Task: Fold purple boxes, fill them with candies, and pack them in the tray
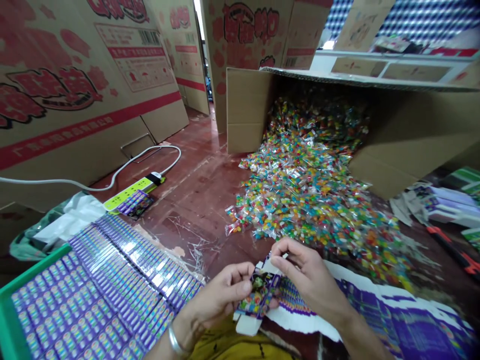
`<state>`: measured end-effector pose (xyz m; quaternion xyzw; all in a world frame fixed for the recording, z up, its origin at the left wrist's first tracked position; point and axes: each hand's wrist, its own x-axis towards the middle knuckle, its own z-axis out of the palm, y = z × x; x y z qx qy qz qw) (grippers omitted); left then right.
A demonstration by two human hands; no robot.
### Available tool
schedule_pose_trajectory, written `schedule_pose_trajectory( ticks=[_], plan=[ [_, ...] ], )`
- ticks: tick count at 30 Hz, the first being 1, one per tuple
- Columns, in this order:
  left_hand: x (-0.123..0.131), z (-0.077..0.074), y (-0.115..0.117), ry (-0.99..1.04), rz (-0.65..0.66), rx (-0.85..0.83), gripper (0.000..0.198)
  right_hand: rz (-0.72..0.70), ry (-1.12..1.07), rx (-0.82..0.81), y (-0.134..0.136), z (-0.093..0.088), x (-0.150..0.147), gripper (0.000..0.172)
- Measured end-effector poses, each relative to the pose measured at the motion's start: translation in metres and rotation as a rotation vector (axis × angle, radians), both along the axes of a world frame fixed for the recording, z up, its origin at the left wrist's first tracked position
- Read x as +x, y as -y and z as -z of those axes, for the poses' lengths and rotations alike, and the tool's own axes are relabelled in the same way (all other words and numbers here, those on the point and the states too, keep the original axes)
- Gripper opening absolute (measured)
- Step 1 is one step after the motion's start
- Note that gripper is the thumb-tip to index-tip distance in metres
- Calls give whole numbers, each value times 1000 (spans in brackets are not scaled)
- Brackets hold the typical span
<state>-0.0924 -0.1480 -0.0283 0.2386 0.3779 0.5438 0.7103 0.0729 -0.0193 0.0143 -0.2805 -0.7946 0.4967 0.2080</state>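
A small purple candy box [258, 292] with white end flaps is between my hands, low in the middle of the head view. My left hand [230, 290] grips its left side with thumb and fingers. At its top, my right hand [296, 267] has thumb and forefinger bent at the white upper flap; whether they pinch it is hard to make out. The lower flap hangs out below. Under my right hand and forearm lies a long row of flattened purple cartons [397, 310]. Just beyond spreads a heap of clear packets of colourful candy [303, 195].
The candy spills from a large cardboard box [245, 110] on its side. At left, rows of filled purple boxes [131, 270] stand beside and in a green tray [7, 320]. A power strip [131, 192] with a white cable lies behind them. Red-handled tool [453, 252] at right.
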Motion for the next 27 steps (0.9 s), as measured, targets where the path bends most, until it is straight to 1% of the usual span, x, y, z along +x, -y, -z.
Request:
schedule_pose_trajectory(
  ticks=[2,3,4,5,6,7,9,12,14,15,18,20,21,23,25,27],
  plan=[
    [1,-2,0,133,39,11,52,42,-58,220,6,1,2,10],
    [2,-3,0,160,31,18,57,72,-69,347,9,2,4,13],
    [2,-4,0,162,5,24,62,87,-64,459,12,2,7,22],
    [3,-5,0,155,-14,28,64,74,-39,532,15,3,9,33],
    [3,-5,0,146,-20,30,64,31,-4,563,18,4,12,40],
    [3,-6,0,141,-17,33,63,-35,35,555,21,4,13,45],
    [4,-7,0,137,4,45,59,-166,90,472,24,3,16,49],
    [4,-6,1,122,28,53,57,-254,144,290,23,-2,17,40],
    [2,-5,2,107,38,52,60,-291,171,217,20,-6,18,34],
    [0,-4,3,102,38,47,62,-319,177,209,19,-7,18,36],
    [-6,-4,5,95,12,20,65,-401,160,228,17,-8,19,55],
    [-8,-5,5,78,6,11,64,-396,169,203,17,-8,18,58],
    [-9,-6,5,66,16,16,65,-379,182,181,17,-10,17,55],
    [-10,-8,5,37,49,38,67,-364,214,125,15,-14,14,43],
    [-11,-10,4,0,101,59,69,-409,240,55,12,-20,13,31],
    [-12,-13,4,-47,151,75,69,-475,267,-19,7,-26,12,27]
  ],
)
